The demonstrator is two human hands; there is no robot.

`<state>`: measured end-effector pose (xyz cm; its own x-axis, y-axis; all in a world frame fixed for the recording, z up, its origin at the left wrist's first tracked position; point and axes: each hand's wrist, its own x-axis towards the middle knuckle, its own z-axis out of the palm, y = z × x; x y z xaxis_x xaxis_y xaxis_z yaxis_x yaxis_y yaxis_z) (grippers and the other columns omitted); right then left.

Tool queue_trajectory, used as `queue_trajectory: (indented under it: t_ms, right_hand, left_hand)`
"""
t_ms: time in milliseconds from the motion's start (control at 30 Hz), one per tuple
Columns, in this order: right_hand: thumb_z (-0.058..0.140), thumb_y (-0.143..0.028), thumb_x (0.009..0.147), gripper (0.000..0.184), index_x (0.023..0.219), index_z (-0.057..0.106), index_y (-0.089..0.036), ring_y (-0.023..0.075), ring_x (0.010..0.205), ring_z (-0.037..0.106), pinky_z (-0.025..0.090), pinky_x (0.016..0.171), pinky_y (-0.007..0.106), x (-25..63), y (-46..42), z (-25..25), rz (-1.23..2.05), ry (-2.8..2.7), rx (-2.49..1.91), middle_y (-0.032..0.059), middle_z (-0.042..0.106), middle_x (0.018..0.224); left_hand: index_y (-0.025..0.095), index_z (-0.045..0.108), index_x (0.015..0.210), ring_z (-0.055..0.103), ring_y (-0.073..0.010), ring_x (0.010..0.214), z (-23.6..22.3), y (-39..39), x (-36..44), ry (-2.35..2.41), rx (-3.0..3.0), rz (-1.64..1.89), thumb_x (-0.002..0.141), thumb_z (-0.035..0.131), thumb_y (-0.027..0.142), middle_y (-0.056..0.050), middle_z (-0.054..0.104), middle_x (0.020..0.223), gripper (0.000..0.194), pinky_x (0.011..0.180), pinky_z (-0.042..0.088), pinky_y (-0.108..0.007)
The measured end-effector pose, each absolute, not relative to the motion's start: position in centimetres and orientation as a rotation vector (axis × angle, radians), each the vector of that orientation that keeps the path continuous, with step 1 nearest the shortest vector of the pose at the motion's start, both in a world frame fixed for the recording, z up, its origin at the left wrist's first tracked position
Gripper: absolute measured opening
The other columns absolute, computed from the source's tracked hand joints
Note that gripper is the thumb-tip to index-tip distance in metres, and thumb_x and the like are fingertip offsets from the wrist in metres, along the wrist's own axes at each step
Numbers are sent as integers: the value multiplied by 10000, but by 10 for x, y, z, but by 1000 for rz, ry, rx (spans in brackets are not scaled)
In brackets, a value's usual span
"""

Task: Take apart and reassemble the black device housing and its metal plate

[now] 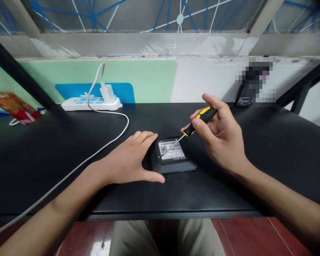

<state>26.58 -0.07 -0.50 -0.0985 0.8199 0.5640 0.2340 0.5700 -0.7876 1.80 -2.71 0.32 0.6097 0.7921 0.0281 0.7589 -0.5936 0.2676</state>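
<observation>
A black, flat-topped electronic device [173,166] lies on the table, with a white label [172,147] bearing a QR code and barcodes facing up. My left hand [130,156] grips its left side, fingers by the far left corner and thumb along the near edge. In my right hand [222,137] is a black and yellow screwdriver [206,114], held by the handle between thumb and fingers. The shaft slants down to the left, and its tip appears to meet the device near the label's lower left corner, close to a small screw.
A white power strip [92,103] with a plugged-in charger [107,93] stands against the wall; its white cable [106,144] runs across the black table [69,153] on the left. A drink bottle [16,106] leans at far left. A phone [245,94], partly pixelated, props at back right.
</observation>
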Motion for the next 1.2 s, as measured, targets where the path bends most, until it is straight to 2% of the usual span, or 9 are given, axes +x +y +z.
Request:
queue_trajectory:
  t_ms: [200,333,533,633,767,867,967,1100,1200]
  right_hand:
    - [655,-402,921,586,1437,379,-379,193,849,728,650,776,405,264,1,-6,630,-1631,-887,32,681,1117]
    - [684,-397,900,505,1342,441,-365,181,816,715,661,762,390,262,-2,-3,675,-1589,-856,16,659,1065]
    - [638,-462,919,500,1364,425,-385,213,899,719,656,736,403,265,0,-3,608,-1601,-887,26,656,1079]
    - [615,-478,929,518,1390,396,-392,247,978,706,635,692,411,272,10,-6,529,-1574,-893,44,667,1080]
    - [615,-464,928,474,1351,446,-331,231,892,702,595,613,365,289,26,-5,442,-1469,-1015,56,672,1017]
    - [606,-462,919,454,1321,528,-265,195,716,660,564,606,367,301,34,0,367,-1521,-1248,37,656,891]
    - [611,-426,908,423,1272,616,-212,166,638,597,552,721,401,305,36,3,238,-1748,-1463,25,634,812]
    - [585,-360,912,416,1284,636,-180,228,850,648,540,888,423,302,35,-2,72,-2015,-1607,101,654,974]
    - [557,-345,927,432,1314,619,-162,264,946,662,538,930,423,300,34,-8,47,-2108,-1690,138,641,1037]
  left_hand:
    - [50,361,1526,422,-374,1390,4,-27,19,1275,2603,189,757,702,771,-217,416,1553,1108,1164,385,-509]
    - [71,369,1522,418,-367,1390,5,-28,16,1257,2580,229,753,713,762,-202,422,1546,1090,1168,383,-502]
    - [196,465,1435,475,-291,1314,2,-27,18,1262,2428,406,1023,420,534,-101,528,1441,535,1156,387,-509]
    - [191,483,1387,494,-305,1257,-2,-26,25,1334,2430,466,982,506,490,-105,556,1380,504,1125,403,-533]
    - [193,477,1378,487,-305,1251,-5,-26,29,1342,2415,470,982,509,472,-105,546,1369,486,1109,411,-537]
    - [189,474,1382,487,-314,1248,-4,-27,28,1323,2428,458,979,510,510,-115,535,1378,516,1108,408,-547]
    - [171,445,1420,486,-338,1256,-1,-28,25,1301,2457,409,919,588,603,-144,510,1407,677,1113,404,-565]
    - [150,367,1505,421,-385,1352,1,-28,23,1228,2508,323,771,705,736,-181,431,1499,998,1156,365,-580]
    - [151,331,1538,388,-402,1396,1,-27,22,1210,2513,277,729,719,774,-193,387,1547,1092,1173,344,-589]
